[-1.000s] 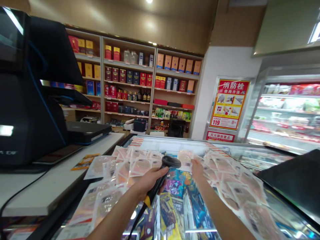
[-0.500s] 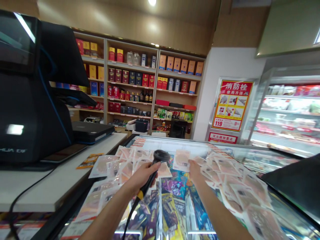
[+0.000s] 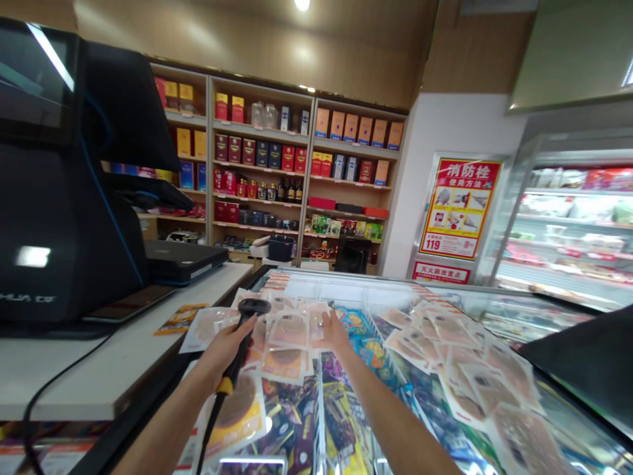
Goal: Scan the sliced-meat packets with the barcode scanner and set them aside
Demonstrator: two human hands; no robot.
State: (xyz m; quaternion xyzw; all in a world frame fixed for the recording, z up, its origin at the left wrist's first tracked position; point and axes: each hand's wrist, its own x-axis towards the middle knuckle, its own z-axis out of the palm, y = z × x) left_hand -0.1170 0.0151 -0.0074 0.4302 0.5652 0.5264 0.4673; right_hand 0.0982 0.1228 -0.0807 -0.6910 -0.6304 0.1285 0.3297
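Note:
My left hand (image 3: 222, 353) is closed around the handle of a black and yellow barcode scanner (image 3: 254, 307), its cable running down toward me. The scanner's head is over the left-hand pile of flat clear packets (image 3: 289, 330), each with a pale round content. At the right edge of that pile, my right hand (image 3: 335, 331) has its fingers closed on the edge of one flat clear packet (image 3: 316, 318). A second spread of similar packets (image 3: 469, 356) lies to the right on the glass top. What is inside the packets cannot be made out exactly.
Beneath the packets is a glass-topped freezer (image 3: 341, 284) with colourful wrapped goods inside. To the left, a white counter (image 3: 99, 369) carries a black checkout terminal (image 3: 59, 244) and an orange packet (image 3: 181, 318). A dark panel (image 3: 588, 363) juts in at right.
Both hands have moved left. The scanner travels with my left hand, and my right hand has gone from the middle of the glass to the left pile with a packet.

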